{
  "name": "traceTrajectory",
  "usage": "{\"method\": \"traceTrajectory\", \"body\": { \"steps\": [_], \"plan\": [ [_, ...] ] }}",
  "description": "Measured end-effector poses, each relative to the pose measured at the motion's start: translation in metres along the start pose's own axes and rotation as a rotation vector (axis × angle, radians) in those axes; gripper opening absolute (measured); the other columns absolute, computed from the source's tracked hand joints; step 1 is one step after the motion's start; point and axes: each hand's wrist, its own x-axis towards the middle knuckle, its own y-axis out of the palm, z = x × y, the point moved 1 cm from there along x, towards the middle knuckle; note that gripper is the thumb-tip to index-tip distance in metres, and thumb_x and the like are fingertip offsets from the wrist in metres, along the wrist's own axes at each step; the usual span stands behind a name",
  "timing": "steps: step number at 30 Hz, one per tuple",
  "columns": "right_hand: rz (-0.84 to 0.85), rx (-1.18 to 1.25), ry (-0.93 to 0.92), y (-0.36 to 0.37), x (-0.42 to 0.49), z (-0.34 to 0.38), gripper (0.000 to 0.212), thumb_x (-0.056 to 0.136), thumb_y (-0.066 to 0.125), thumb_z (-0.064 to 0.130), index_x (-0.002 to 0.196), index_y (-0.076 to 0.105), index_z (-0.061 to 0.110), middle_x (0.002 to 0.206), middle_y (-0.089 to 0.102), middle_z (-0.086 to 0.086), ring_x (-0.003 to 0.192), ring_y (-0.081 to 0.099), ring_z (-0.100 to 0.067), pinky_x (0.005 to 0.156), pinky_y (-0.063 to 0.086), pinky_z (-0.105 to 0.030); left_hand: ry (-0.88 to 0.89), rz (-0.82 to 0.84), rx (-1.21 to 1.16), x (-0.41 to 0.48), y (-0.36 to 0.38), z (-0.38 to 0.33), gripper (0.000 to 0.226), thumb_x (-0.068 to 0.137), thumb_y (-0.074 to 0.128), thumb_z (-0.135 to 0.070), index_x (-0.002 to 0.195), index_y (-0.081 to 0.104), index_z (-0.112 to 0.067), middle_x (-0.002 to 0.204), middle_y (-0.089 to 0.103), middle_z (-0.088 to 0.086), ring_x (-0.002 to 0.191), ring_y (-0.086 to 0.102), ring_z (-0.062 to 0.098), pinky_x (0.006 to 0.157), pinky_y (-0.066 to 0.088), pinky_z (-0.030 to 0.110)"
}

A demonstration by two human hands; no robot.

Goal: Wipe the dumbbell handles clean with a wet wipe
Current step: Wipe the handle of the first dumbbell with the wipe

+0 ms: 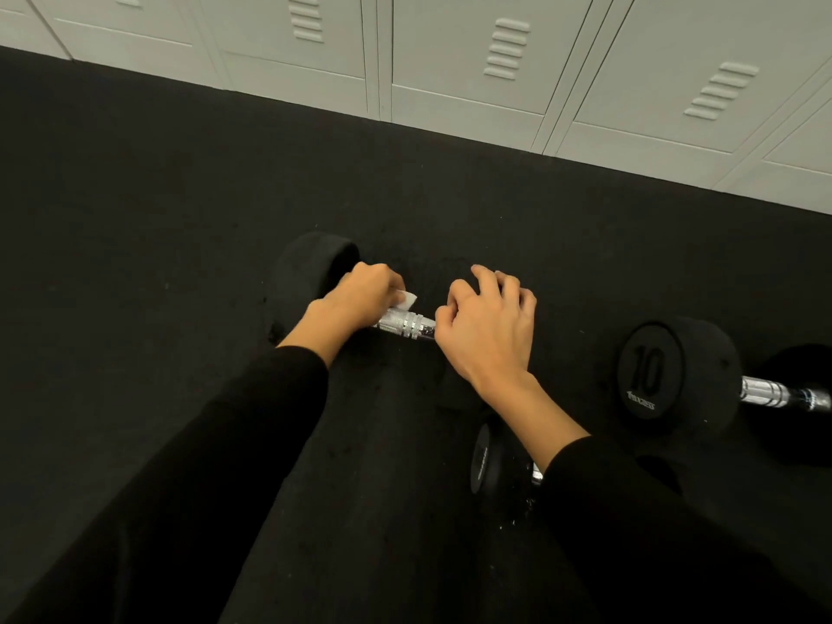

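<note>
On the black rubber floor (pixel 180 218), in front of a row of pale grey lockers (pixel 472 60), a dumbbell (pixel 310 272) lies on its side between the two hands. The left hand (pixel 355 299) grips the chrome handle (pixel 407 325) near the left head, its fingers curled tightly around a white wet wipe (pixel 406 301), and one corner of the wipe sticks out above the metal. The right hand (pixel 484 326) holds the right head of the same dumbbell, fingers bent over it and a little apart (this head is almost hidden under the hand). To the right lies a second dumbbell (pixel 666 371) marked "10". A third dumbbell (pixel 484 459) is partly hidden by the right black sleeve (pixel 630 511).
</note>
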Motion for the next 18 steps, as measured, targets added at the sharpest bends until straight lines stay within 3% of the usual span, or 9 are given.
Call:
{"method": "traceTrajectory", "body": {
  "steps": [4,9,18],
  "plan": [
    [0.002,0.013,-0.008,-0.001,0.0,-0.001,0.03,0.09,0.043,0.036,0.106,0.063,0.022,0.14,0.047,-0.005,0.131,0.037,-0.027,0.102,0.03,-0.046,0.083,0.112,-0.055,0.0,0.006,-0.023,0.026,0.098,0.051,-0.027,0.118,0.065,-0.02,0.112,0.064,0.005,0.103,0.059,0.02,0.085,0.047,0.035],
    [-0.009,0.014,-0.006,0.0,-0.001,0.0,0.028,0.088,0.045,0.035,0.104,0.064,0.022,0.14,0.048,-0.006,0.131,0.038,-0.028,0.102,0.031,-0.046,0.217,0.038,-0.078,-0.032,0.001,-0.012,0.027,0.097,0.051,-0.029,0.116,0.067,-0.018,0.104,0.067,0.001,0.096,0.06,0.013,0.082,0.046,0.027],
    [0.014,0.013,-0.006,-0.001,0.003,-0.002,0.03,0.09,0.041,0.036,0.107,0.063,0.023,0.141,0.046,-0.004,0.13,0.037,-0.026,0.103,0.03,-0.045,0.092,0.032,-0.004,-0.005,0.007,-0.021,0.027,0.098,0.051,-0.028,0.117,0.066,-0.016,0.108,0.067,0.008,0.1,0.061,0.022,0.083,0.048,0.033]
  ]
}}
